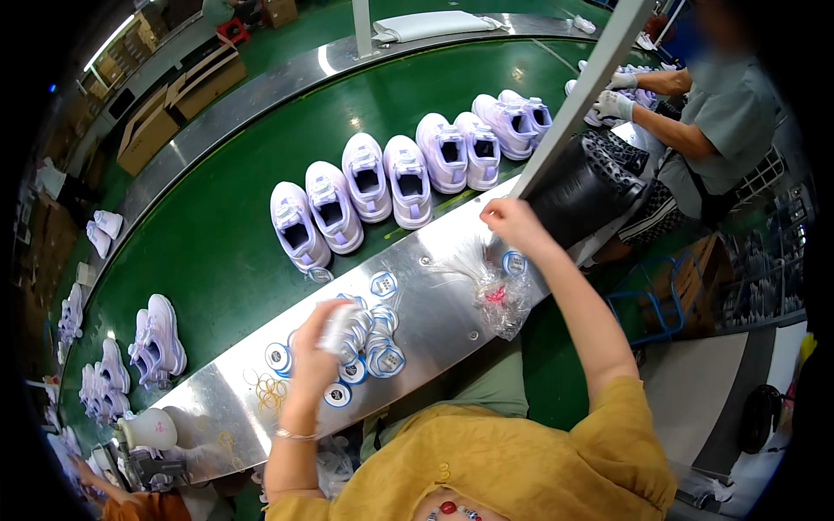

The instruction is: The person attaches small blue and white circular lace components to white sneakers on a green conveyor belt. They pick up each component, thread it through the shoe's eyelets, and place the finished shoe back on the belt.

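My left hand (314, 347), smeared by motion, is closed round a blurred white thing (337, 328) whose kind I cannot make out. It is over a pile of round white tags with blue rims (382, 360) on the metal ledge. Fingers bent together in a pinch, my right hand (511, 221) is above the far end of a bundle of thin clear strands (469, 265); whatever it pinches is too small to see. Crumpled clear plastic (504, 317) with a pink-red mark wraps the bundle's near end. One tag (514, 263) lies beside it.
Pale lilac sneakers (408, 178) stand in pairs on the green belt (234, 260), just beyond the metal ledge (434, 326). Rubber bands (270, 392) lie left of the tags. A grey post (582, 91) rises near my right hand. At right, a gloved co-worker (725, 122) handles shoes.
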{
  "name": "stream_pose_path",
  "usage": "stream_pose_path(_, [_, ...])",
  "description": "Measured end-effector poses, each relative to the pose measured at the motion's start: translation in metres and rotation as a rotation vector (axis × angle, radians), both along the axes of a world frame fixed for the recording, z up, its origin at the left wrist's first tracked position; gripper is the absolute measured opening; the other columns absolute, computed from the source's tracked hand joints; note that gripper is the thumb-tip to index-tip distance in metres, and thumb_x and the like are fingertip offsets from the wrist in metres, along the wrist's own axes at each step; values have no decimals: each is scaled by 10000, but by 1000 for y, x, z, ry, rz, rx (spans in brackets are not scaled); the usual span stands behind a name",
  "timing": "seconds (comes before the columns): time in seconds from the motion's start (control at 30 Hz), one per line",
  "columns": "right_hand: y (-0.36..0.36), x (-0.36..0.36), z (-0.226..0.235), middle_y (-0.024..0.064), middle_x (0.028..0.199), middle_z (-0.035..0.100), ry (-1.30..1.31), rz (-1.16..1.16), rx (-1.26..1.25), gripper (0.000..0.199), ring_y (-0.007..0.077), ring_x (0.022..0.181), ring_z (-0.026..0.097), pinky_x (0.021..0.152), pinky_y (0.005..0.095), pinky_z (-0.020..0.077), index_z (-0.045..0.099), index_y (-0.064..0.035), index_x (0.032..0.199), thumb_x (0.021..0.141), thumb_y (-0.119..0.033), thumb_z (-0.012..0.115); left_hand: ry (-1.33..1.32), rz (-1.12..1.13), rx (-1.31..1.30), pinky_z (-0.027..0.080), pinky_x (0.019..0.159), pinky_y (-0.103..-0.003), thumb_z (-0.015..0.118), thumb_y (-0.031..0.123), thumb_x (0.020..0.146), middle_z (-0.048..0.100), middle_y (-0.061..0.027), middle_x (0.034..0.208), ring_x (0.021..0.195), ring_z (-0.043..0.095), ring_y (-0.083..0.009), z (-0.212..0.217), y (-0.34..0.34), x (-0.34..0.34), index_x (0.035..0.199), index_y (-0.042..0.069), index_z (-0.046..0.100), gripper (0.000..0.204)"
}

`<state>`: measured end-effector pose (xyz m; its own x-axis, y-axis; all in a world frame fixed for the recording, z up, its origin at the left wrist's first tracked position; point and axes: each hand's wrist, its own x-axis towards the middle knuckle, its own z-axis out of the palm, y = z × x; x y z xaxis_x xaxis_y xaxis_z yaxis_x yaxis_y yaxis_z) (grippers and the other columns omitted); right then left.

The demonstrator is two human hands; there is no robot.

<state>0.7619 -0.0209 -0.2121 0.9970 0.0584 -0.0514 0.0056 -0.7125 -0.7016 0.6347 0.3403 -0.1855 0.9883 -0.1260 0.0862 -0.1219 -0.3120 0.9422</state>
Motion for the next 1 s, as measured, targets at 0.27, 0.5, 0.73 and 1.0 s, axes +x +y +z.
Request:
stream_pose_path(0.27, [25,3,-52,160,772,668,-139,-105,-181,200,318,750,644,690,400,498,677,-42,826,727,-216,666,-326,-331,431,417,894,-415,607,123,830,585,-234,1027,1082,520,-387,-43,-147,14,1226,21,532,415])
stream_pose_path(0.5, [9,-11,-44,125,734,633,-153,-147,275,139,268,685,619,635,352,480,659,-30,789,741,-158,637,-534,-359,684,324,1015,-500,551,282,885,574,-254,1054,1235,408,-442,-74,-202,30,1321,47,470,502])
stream_pose_path(0.73, [-15,3,-57,95,697,623,-271,-129,298,144,199,628,592,604,328,462,646,-8,800,791,-151,655,-572,-335,693,288,1052,-510,539,345,887,592,-254,1007,1268,382,-430,-93,-211,27,1315,22,476,539])
stream_pose_path(1.0, [-23,29,-46,56,686,622,-515,-314,514,120,103,616,544,567,268,437,594,9,809,864,-98,601,-578,-336,636,313,1042,-496,578,310,869,593,-236,954,1257,395,-431,-91,-221,31,1266,11,520,501])
